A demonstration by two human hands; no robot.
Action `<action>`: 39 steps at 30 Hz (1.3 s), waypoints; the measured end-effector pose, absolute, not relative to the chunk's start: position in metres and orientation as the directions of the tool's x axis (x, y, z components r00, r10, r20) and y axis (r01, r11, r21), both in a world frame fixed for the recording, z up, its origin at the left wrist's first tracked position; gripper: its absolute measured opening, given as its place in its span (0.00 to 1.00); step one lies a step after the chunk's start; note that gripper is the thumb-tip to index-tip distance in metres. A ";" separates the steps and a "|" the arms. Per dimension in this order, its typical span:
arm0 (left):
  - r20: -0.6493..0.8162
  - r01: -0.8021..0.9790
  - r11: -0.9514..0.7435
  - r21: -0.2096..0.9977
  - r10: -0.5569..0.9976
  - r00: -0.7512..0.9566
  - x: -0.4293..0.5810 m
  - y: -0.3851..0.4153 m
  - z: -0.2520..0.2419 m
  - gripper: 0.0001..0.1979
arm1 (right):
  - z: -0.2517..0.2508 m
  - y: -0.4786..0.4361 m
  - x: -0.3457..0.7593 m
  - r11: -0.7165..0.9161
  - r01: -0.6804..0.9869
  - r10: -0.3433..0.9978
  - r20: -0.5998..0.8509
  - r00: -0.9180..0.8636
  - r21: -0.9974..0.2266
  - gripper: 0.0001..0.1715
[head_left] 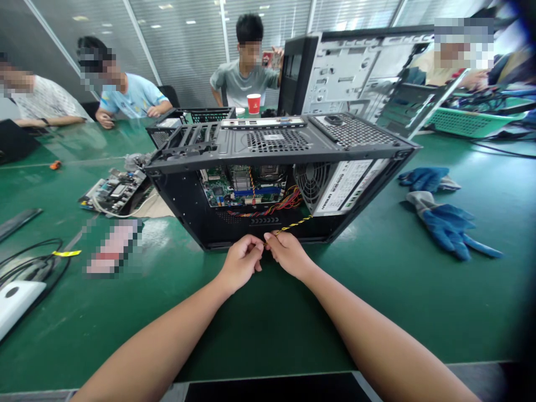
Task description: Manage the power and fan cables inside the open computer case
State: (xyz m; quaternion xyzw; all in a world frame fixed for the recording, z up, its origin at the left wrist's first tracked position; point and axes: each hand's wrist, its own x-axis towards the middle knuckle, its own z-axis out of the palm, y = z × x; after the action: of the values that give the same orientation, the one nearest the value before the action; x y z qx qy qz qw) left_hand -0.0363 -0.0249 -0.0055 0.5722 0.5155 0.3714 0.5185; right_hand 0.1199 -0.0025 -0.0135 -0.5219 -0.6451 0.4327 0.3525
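Observation:
An open black computer case (184, 167) lies in front of me with its open side facing me. Inside are a green motherboard (218, 192), a power supply (347, 184) with a fan grille and white label, and a bundle of coloured wires (276, 207). A twisted yellow-and-black cable (296, 224) runs from beneath the power supply to my fingers. My right hand (287, 254) pinches this cable near the lower edge of the case. Beside it, my left hand (243, 262) is closed at the cable's end, fingertips almost touching the right ones. The tip itself is hidden.
Blue work gloves (448, 223) lie at the right. A green basket of cables (464, 121) and another case (343, 72) stand behind. Loose circuit boards (119, 190), a pixelated flat object (113, 245) and black cables (37, 262) are at the left. Several people sit across the table (419, 312).

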 end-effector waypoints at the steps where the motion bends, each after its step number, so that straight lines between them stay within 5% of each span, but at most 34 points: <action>1: -0.122 0.190 0.086 0.978 0.974 0.190 -0.036 -0.024 -0.006 0.11 | -0.013 -0.002 0.120 0.087 0.369 0.977 0.008 -0.212 -0.925 0.23; 14: -0.202 0.080 0.189 0.979 0.959 0.198 -0.037 -0.023 -0.006 0.12 | -0.013 -0.003 0.119 0.122 0.399 0.974 0.033 -0.223 -0.909 0.22; 19: 0.035 0.333 -0.092 0.939 0.984 0.172 -0.040 -0.027 -0.004 0.08 | -0.014 -0.002 0.120 0.082 0.393 0.983 0.010 -0.184 -0.916 0.25; 24: 0.305 0.575 -0.422 0.701 0.906 0.293 -0.043 -0.032 -0.005 0.05 | -0.012 -0.001 0.121 0.078 0.410 0.988 0.015 -0.156 -0.909 0.26; 30: 0.298 0.664 -0.465 0.586 0.886 0.356 -0.044 -0.033 -0.011 0.06 | -0.012 0.000 0.121 0.071 0.425 0.991 0.014 -0.136 -0.903 0.26; 39: 0.361 0.640 -0.476 0.603 0.878 0.314 -0.046 -0.030 -0.007 0.05 | -0.016 0.001 0.121 0.060 0.403 0.992 0.008 -0.128 -0.913 0.26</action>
State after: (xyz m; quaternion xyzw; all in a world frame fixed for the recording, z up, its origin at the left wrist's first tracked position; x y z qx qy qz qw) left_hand -0.0456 -0.0297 -0.0074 0.7908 0.4799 0.3360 0.1774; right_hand 0.1208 0.0006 -0.0158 -0.5521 -0.6317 0.4064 0.3620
